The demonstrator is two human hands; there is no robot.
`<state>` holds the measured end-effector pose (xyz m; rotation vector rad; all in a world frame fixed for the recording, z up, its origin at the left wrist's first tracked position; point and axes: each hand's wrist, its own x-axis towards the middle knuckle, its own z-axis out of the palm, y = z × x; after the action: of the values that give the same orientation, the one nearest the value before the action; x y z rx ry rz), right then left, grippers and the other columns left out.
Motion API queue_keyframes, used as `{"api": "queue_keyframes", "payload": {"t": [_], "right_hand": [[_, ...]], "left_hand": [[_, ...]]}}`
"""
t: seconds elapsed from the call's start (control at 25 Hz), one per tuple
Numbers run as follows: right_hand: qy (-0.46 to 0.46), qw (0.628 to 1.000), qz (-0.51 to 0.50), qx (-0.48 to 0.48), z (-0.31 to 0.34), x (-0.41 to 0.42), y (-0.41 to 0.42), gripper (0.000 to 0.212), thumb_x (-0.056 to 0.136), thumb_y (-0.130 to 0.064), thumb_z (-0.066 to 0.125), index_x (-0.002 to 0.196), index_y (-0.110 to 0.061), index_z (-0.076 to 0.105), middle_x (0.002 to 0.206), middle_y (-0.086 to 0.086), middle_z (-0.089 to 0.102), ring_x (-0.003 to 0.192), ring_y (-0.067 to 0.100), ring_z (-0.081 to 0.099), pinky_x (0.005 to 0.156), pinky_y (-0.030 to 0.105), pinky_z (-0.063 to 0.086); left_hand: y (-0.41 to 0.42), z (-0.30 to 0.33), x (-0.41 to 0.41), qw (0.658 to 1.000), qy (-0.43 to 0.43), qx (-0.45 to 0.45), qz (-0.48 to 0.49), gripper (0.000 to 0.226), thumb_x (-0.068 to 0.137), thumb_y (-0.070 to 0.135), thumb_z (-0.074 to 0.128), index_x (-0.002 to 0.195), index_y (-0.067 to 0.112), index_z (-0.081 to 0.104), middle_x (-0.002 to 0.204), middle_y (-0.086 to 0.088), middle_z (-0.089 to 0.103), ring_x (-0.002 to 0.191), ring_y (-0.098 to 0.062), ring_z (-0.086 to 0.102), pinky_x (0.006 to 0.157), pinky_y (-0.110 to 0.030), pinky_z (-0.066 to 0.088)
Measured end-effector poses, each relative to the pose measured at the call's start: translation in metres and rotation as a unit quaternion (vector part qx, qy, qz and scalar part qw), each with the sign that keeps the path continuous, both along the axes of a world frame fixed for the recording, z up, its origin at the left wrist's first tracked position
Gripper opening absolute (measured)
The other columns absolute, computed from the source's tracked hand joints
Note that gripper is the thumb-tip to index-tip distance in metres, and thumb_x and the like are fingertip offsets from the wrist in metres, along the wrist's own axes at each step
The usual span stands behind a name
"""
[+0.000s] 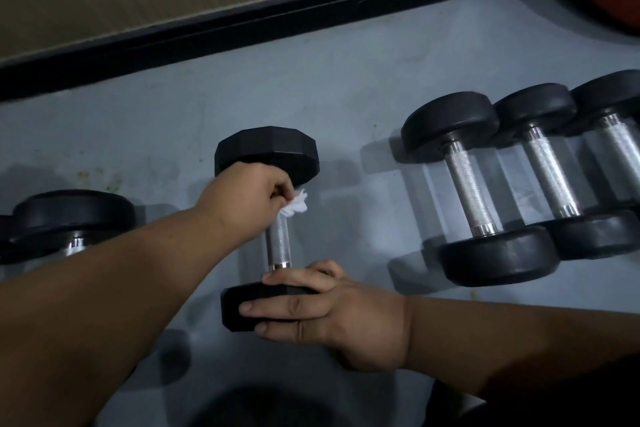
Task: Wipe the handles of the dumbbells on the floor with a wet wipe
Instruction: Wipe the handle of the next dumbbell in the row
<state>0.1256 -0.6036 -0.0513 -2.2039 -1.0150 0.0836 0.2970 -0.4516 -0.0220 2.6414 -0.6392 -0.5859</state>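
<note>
Hex dumbbell (pixel 277 243) mid-floor (pixel 346 97) — three dumbbells (pixel 474 191) right, another (pixel 72 218) left

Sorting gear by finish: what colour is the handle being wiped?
Silver knurled metal handle, clearest in the head view.
</note>
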Motion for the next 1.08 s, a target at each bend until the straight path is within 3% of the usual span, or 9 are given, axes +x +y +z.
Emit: {"api": "queue_keyframes", "payload": {"t": [0.16,0.36,0.56,0.8,1.08], "right_hand": [[-0.013,1.0,-0.012,-0.007,-0.001,0.0,0.001,0.049,0.096,-0.004,0.057,0.142,-0.02,0.058,0.158,-0.008,0.042,0.152,0.024,0.023,0.098,0.05,0.039],[-0.01,1.0,-0.013,-0.003,0.0,0.0,0.003,0.05,0.094,-0.004,0.061,0.141,-0.019,0.059,0.157,-0.008,0.043,0.151,0.026,0.026,0.093,0.052,0.041],[-0.017,1.0,-0.02,-0.008,0.002,0.001,0.008,0.049,0.094,-0.009,0.065,0.141,-0.022,0.059,0.158,-0.012,0.041,0.151,0.024,0.026,0.091,0.051,0.042],[-0.025,0.999,-0.014,-0.03,0.006,0.004,0.018,0.052,0.093,-0.013,0.064,0.143,-0.025,0.057,0.158,-0.014,0.039,0.152,0.024,0.023,0.098,0.051,0.041],[-0.06,0.996,-0.011,-0.061,0.009,0.008,0.04,0.041,0.102,-0.019,0.056,0.142,-0.027,0.056,0.156,-0.015,0.041,0.15,0.026,0.027,0.103,0.049,0.035]], "left_hand": [[0.0,-0.007,0.01,0.999,-0.047,-0.002,0.022,0.016,0.082,0.022,0.068,0.085,0.037,0.073,0.087,0.016,0.073,0.085,-0.01,0.068,0.077,-0.035,0.057],[0.007,-0.007,0.009,0.998,0.026,-0.036,0.038,0.019,0.079,0.017,0.071,0.079,0.036,0.074,0.087,0.02,0.074,0.086,0.0,0.068,0.083,-0.031,0.057],[0.02,0.01,-0.015,0.997,0.076,-0.02,-0.006,0.018,0.081,0.018,0.073,0.078,0.036,0.075,0.088,0.019,0.074,0.088,0.005,0.067,0.087,-0.026,0.055],[0.034,0.015,-0.036,0.98,0.188,-0.009,-0.071,0.017,0.08,0.016,0.074,0.082,0.033,0.078,0.084,0.028,0.072,0.085,0.014,0.065,0.085,-0.021,0.054],[0.048,0.02,-0.034,0.974,0.215,-0.041,-0.065,0.019,0.08,0.012,0.077,0.083,0.031,0.079,0.087,0.026,0.073,0.088,0.014,0.065,0.087,-0.018,0.053]]}}
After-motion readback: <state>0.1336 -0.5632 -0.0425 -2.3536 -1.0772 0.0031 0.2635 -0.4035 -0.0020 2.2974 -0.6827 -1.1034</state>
